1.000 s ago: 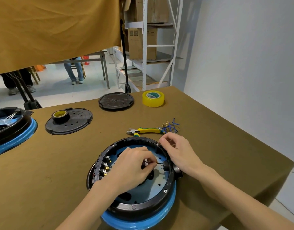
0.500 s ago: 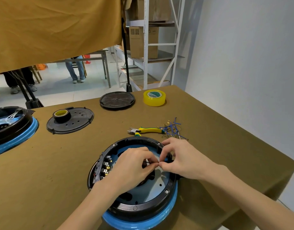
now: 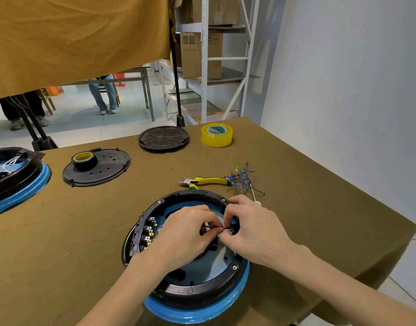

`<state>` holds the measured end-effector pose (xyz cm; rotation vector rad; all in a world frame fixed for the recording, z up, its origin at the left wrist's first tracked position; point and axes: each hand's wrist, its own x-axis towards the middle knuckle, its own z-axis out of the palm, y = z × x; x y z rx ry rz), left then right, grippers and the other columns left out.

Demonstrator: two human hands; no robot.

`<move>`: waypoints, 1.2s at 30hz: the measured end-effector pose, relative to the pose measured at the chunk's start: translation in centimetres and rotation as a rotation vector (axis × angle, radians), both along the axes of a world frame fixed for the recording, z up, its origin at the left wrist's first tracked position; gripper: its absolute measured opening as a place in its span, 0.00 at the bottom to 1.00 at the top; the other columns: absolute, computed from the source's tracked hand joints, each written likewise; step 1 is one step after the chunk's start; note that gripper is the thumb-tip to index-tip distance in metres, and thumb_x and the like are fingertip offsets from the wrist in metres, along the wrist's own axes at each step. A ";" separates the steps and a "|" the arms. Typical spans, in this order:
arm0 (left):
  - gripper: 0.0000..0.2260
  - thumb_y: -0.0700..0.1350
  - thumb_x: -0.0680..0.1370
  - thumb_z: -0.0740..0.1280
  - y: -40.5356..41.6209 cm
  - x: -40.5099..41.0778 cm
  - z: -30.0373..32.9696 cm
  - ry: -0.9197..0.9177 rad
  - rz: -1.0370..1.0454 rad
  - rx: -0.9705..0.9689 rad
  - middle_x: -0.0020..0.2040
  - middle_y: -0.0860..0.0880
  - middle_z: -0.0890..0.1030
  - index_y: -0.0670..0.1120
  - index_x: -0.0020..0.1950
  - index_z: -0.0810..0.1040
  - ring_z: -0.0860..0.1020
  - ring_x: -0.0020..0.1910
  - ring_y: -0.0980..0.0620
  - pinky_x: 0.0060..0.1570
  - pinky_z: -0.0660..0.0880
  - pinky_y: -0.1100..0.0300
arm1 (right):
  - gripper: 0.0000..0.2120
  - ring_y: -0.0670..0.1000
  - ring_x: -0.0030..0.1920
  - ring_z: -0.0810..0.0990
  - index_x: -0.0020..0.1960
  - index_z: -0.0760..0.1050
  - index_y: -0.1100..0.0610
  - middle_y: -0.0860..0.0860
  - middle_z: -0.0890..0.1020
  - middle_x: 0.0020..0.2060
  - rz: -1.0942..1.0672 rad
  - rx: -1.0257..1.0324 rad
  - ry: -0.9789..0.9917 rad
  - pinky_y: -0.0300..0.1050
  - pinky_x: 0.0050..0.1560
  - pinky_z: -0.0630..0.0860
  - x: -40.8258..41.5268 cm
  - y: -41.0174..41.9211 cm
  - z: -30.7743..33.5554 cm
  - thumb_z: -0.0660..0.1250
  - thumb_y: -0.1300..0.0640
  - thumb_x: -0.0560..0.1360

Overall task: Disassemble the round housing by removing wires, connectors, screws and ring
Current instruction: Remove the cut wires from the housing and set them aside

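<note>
The round housing [image 3: 202,290], black with a blue base band, sits on the brown table near the front edge. A row of metal terminals [image 3: 150,229] lines its left inner wall. Both hands are inside it at its right side. My left hand [image 3: 186,234] pinches a thin dark wire [image 3: 217,228] between thumb and fingers. My right hand [image 3: 251,229] pinches the wire's other end at a small black connector [image 3: 233,230] by the inner rim. A black ring [image 3: 193,192] with screws tops the housing.
Yellow-handled cutters [image 3: 202,181] and a pile of cut blue wires [image 3: 241,178] lie just behind the housing. Farther back are two black lids [image 3: 108,170] [image 3: 163,138], one carrying a tape roll [image 3: 84,159], and yellow tape [image 3: 217,134]. A second housing [image 3: 16,177] stands at the left edge.
My right hand has come off the housing's rim and moved inward to meet the left hand's fingertips at the wire. My left hand has stayed in place.
</note>
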<state>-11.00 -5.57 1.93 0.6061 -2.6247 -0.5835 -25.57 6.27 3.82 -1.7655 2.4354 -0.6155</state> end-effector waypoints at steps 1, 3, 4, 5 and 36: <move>0.03 0.53 0.79 0.71 0.0 0.0 0.0 -0.002 -0.001 -0.003 0.44 0.61 0.79 0.60 0.51 0.85 0.78 0.44 0.59 0.44 0.76 0.58 | 0.07 0.47 0.50 0.78 0.39 0.71 0.44 0.38 0.75 0.63 -0.016 -0.014 0.010 0.43 0.39 0.65 0.1 0.0 -0.2 0.67 0.43 0.70; 0.03 0.52 0.79 0.71 0.0 0.0 0.1 -0.008 -0.002 -0.004 0.45 0.60 0.79 0.60 0.51 0.85 0.78 0.44 0.59 0.44 0.77 0.57 | 0.07 0.46 0.50 0.78 0.39 0.72 0.45 0.38 0.76 0.62 -0.043 -0.039 0.046 0.39 0.36 0.61 0.4 -0.1 -0.5 0.67 0.44 0.70; 0.04 0.52 0.80 0.71 0.0 0.1 0.1 -0.014 -0.002 -0.006 0.45 0.60 0.80 0.60 0.51 0.85 0.79 0.44 0.59 0.45 0.78 0.56 | 0.07 0.46 0.50 0.78 0.38 0.73 0.45 0.39 0.78 0.61 -0.053 -0.051 0.065 0.36 0.35 0.59 0.5 -0.1 -0.5 0.67 0.45 0.70; 0.04 0.52 0.80 0.71 -0.1 0.1 0.1 -0.020 -0.002 -0.010 0.46 0.60 0.80 0.59 0.52 0.85 0.79 0.45 0.59 0.46 0.78 0.56 | 0.06 0.46 0.51 0.79 0.37 0.74 0.45 0.39 0.79 0.61 -0.064 -0.062 0.078 0.35 0.34 0.58 0.7 -0.1 -0.6 0.68 0.45 0.70; 0.05 0.49 0.80 0.72 0.4 -0.9 0.5 0.059 -0.077 0.142 0.43 0.56 0.76 0.50 0.49 0.87 0.77 0.45 0.58 0.45 0.73 0.61 | 0.14 0.43 0.66 0.79 0.60 0.80 0.54 0.46 0.82 0.62 0.255 -0.110 -0.815 0.39 0.68 0.73 -4.2 2.2 -0.8 0.70 0.66 0.78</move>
